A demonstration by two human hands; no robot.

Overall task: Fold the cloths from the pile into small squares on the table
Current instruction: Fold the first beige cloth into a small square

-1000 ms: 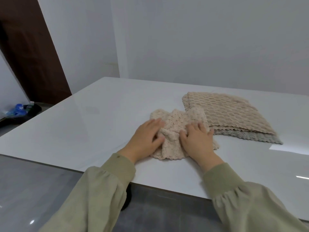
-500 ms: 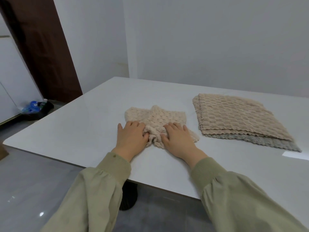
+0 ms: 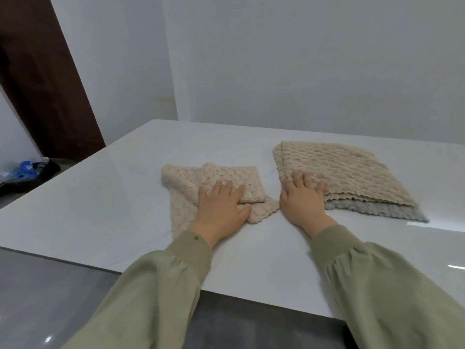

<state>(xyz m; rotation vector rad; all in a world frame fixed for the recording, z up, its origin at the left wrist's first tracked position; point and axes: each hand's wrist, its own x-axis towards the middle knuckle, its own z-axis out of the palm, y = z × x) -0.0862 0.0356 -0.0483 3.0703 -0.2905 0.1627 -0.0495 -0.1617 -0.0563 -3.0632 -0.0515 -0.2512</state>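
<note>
A beige waffle-textured cloth [image 3: 191, 177], loosely folded and uneven, lies on the white table [image 3: 100, 205] left of centre. My left hand [image 3: 221, 207] rests flat on its near right part, fingers spread and straight. To the right sits the pile of cloths [image 3: 352, 175], beige ones on top and a grey one at the bottom. My right hand [image 3: 303, 200] lies with straight fingers on the pile's near left corner, palm on the table beside it.
The table's near edge runs just below my green sleeves. A white wall stands behind the table and a dark brown door at the left. A blue bottle and a dark object [image 3: 27, 170] lie on the grey floor at far left.
My right hand has left the folded cloth and moved right onto the corner of the pile. My left hand has shifted right onto the middle of the folded cloth, which now lies flatter.
</note>
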